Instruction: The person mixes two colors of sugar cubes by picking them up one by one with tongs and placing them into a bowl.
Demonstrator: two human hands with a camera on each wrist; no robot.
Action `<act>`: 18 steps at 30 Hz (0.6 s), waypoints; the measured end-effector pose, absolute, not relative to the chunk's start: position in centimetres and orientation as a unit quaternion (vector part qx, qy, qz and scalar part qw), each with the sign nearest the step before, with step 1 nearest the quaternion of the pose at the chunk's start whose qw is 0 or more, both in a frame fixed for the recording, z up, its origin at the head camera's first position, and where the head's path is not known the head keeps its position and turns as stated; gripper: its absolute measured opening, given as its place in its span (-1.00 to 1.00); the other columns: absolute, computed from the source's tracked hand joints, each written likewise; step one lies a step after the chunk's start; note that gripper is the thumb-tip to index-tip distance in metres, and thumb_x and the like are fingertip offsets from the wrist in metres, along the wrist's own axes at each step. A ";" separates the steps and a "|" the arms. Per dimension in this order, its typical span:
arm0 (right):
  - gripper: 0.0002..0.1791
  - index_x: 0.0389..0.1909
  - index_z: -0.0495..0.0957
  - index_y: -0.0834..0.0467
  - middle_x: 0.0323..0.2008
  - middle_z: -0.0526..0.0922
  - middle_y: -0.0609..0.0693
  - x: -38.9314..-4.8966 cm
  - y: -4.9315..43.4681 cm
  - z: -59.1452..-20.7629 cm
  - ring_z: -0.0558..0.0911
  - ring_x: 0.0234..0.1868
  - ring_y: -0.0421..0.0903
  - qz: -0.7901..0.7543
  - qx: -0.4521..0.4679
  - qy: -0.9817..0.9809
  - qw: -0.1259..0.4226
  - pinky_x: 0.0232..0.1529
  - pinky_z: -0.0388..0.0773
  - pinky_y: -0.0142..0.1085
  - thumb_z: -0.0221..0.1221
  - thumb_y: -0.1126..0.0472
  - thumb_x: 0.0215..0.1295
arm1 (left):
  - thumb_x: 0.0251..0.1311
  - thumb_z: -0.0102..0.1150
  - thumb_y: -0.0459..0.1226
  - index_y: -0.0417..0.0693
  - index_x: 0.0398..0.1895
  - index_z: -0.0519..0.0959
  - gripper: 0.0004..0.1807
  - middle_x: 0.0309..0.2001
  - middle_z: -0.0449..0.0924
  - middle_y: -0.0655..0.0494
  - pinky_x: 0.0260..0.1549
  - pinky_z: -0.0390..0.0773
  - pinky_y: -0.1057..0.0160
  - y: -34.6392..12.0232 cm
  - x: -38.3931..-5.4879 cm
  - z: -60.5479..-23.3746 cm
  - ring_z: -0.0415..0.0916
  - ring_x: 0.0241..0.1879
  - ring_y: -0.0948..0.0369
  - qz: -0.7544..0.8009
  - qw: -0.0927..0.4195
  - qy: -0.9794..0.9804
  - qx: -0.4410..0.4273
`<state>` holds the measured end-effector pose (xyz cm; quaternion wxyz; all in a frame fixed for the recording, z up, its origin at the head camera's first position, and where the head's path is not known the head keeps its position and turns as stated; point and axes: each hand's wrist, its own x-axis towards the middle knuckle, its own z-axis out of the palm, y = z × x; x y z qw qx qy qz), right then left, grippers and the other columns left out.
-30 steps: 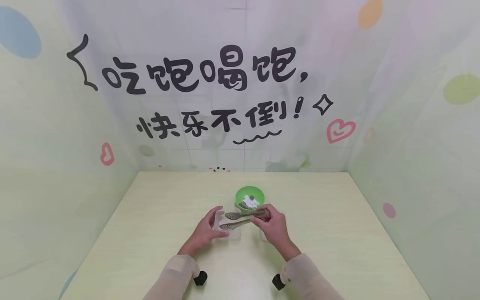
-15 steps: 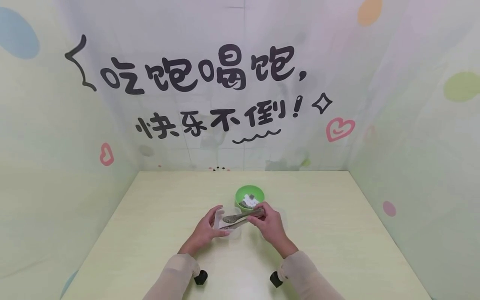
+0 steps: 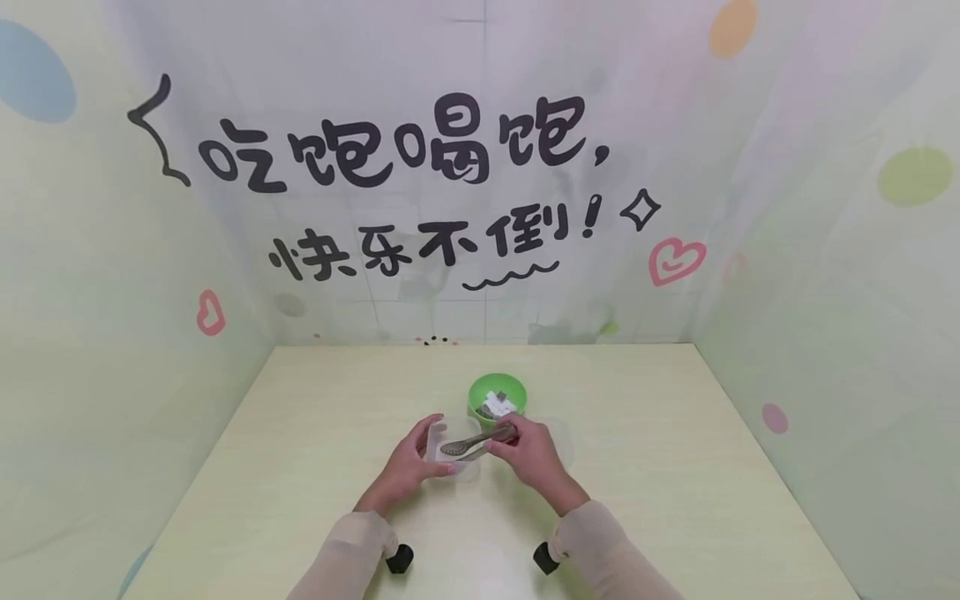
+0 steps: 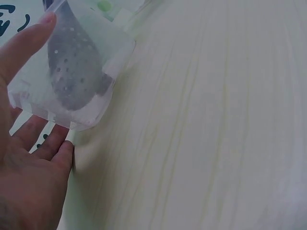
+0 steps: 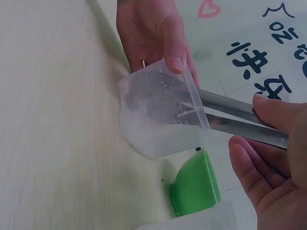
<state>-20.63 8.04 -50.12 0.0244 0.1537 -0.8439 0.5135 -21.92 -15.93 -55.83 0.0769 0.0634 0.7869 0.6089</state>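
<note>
My left hand [image 3: 405, 463] holds a clear plastic container [image 5: 144, 136] on its side, thumb and fingers at its walls, its mouth turned toward my right hand. Metal tongs [image 3: 461, 447] with perforated heads reach through that mouth. My right hand [image 3: 531, 454] grips the tongs by their arms, between thumb and fingers. Through the container wall in the left wrist view shows one tong head [image 4: 74, 72], with a small dark shape beside it. Just behind stands a green bowl [image 3: 497, 380] with white and grey cubes [image 3: 497, 404] in it.
A second translucent plastic piece [image 3: 564, 446] lies on the table [image 3: 675, 483], partly behind my right hand. Printed fabric walls [image 3: 352, 308] enclose the table at the back and both sides.
My right hand has shifted left, taking the tongs deeper into the container. The arms of the tongs have come closer together. My left hand stays almost in place.
</note>
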 end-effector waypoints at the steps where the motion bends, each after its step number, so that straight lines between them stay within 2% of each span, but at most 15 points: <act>1: -0.77 -0.26 0.59 0.15 -0.44 0.67 -0.11 -20.6 8.0 -50.1 0.60 -0.44 -0.23 0.511 0.152 -0.846 0.022 -0.48 0.60 -0.38 0.41 0.23 0.10 | -0.16 0.56 -0.33 -0.03 0.44 0.22 0.02 0.34 0.31 -0.13 0.31 0.24 -0.08 -15.9 -21.9 -55.8 0.24 0.33 -0.09 0.609 0.074 0.787 0.068; 8: -0.78 -0.28 0.59 0.13 -0.47 0.65 -0.14 -20.5 7.9 -49.8 0.56 -0.47 -0.23 0.497 0.151 -0.854 0.014 -0.51 0.57 -0.38 0.42 0.23 0.09 | -0.18 0.58 -0.32 0.02 0.43 0.23 0.02 0.35 0.31 -0.12 0.32 0.22 -0.07 -15.7 -21.8 -55.6 0.23 0.35 -0.09 0.611 0.078 0.784 0.071; 18: -0.80 -0.32 0.60 0.09 -0.51 0.61 -0.17 -20.3 7.6 -50.0 0.53 -0.51 -0.22 0.490 0.143 -0.860 0.015 -0.56 0.54 -0.39 0.42 0.22 0.08 | -0.17 0.56 -0.33 -0.01 0.45 0.21 0.04 0.37 0.27 -0.15 0.35 0.16 -0.07 -15.9 -21.6 -55.6 0.16 0.38 -0.12 0.609 0.071 0.787 0.066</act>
